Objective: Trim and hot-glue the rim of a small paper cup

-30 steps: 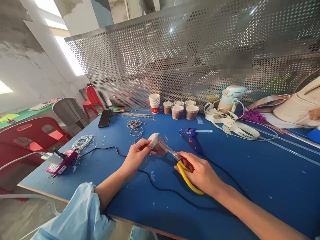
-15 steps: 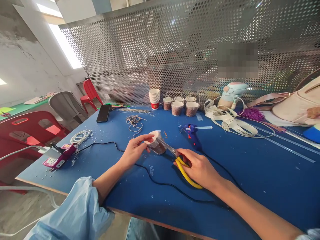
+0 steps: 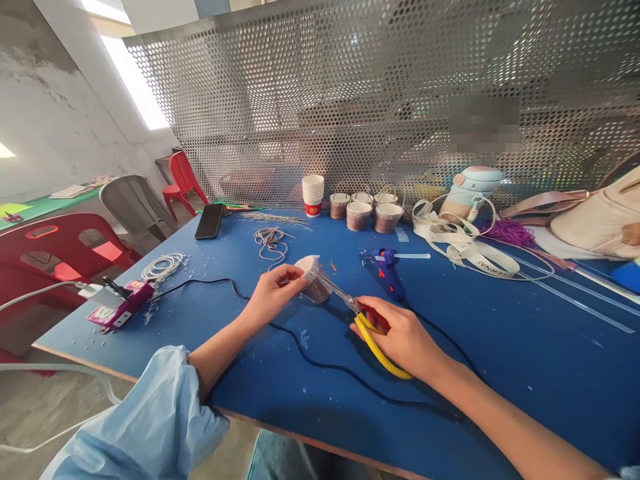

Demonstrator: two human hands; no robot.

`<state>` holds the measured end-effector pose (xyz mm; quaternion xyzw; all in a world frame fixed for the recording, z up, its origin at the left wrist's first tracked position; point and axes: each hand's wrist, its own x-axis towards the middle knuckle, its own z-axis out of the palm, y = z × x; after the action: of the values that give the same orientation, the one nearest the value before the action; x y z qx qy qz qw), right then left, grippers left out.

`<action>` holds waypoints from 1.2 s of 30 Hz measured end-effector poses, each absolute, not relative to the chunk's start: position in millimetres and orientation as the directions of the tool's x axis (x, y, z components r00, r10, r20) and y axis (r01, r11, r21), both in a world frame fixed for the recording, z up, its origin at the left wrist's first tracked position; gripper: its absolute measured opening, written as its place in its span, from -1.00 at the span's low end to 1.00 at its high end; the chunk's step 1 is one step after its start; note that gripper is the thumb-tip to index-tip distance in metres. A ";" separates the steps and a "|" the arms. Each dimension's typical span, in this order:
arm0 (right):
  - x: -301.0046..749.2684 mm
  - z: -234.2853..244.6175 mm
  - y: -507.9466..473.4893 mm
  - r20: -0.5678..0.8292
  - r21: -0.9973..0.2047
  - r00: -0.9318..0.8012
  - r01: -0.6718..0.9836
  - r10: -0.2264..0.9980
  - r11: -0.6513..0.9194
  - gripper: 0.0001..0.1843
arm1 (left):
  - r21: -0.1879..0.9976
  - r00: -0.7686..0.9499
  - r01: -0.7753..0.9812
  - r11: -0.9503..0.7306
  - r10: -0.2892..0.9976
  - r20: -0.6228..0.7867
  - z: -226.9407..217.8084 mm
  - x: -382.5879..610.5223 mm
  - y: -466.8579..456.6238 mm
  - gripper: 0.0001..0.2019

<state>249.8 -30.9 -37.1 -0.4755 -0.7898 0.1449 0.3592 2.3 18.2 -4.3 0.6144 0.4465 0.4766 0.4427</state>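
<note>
My left hand [image 3: 273, 293] grips a small paper cup [image 3: 313, 281] wrapped in brown glittery material, tipped on its side just above the blue table [image 3: 500, 347]. My right hand [image 3: 400, 337] is closed round the yellow handles of a pair of scissors [image 3: 367, 330]. The scissor blades reach up and left to the cup's rim. A black cord [image 3: 320, 363] runs across the table under both hands.
A blue glue gun [image 3: 387, 267] lies just beyond the scissors. Several decorated cups [image 3: 373, 213] and a stack of paper cups [image 3: 313, 195] stand by the perforated metal screen [image 3: 350, 100]. A phone [image 3: 210, 220], string [image 3: 270, 240], white ribbon [image 3: 465, 247], a bag [image 3: 600, 220] and red chairs [image 3: 60, 253] surround the work area.
The cup has been turned slightly in my left hand while the scissors stay at its rim. Both hands have kept nearly the same place over the table.
</note>
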 end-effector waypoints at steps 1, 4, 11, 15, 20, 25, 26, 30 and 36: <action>249.6 -33.4 -31.9 0.394 -0.616 -0.280 0.626 0.875 0.478 -0.65 | 0.970 0.141 0.129 -0.208 0.972 0.190 -4.2 1.0 19.0 -0.77; 249.0 -22.4 -35.6 0.292 -0.709 -0.269 0.583 0.918 0.396 -0.65 | 0.975 0.122 0.103 -0.198 0.975 0.185 -4.5 -3.5 21.9 -0.82; 248.3 -15.9 -41.2 0.180 -0.772 -0.304 0.545 0.935 0.326 -0.65 | 0.972 0.123 0.024 -0.234 0.966 0.229 -4.1 -10.4 24.9 -0.77; 248.7 -17.9 -42.3 0.056 -0.829 -0.332 0.510 0.942 0.229 -0.61 | 0.970 0.139 0.019 -0.243 0.961 0.238 -0.7 -10.5 22.4 -0.75; 248.4 -15.7 -44.9 0.029 -0.819 -0.350 0.529 0.936 0.223 -0.62 | 0.960 0.198 0.006 -0.279 0.942 0.272 0.4 -10.7 20.3 -0.72; 246.6 -14.7 -47.2 0.042 -0.839 -0.379 0.489 0.925 0.239 -0.64 | 0.954 0.243 0.023 -0.299 0.928 0.284 -2.2 -11.4 20.5 -0.69; 246.3 -15.0 -47.3 0.040 -0.851 -0.385 0.471 0.922 0.233 -0.63 | 0.953 0.251 0.026 -0.302 0.925 0.286 -2.1 -11.2 20.2 -0.69; 244.9 -15.6 -46.8 0.031 -0.874 -0.390 0.436 0.920 0.214 -0.65 | 0.953 0.284 0.018 -0.303 0.915 0.286 0.2 -10.4 17.6 -0.72; 245.1 -15.7 -45.4 0.013 -0.872 -0.401 0.443 0.916 0.207 -0.65 | 0.956 0.335 0.027 -0.292 0.904 0.267 2.6 -10.0 15.5 -0.73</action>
<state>245.1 -45.4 -15.7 -0.4695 -0.7240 0.4198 0.2815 -10.0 15.5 2.6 0.6613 0.3517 0.4569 0.4798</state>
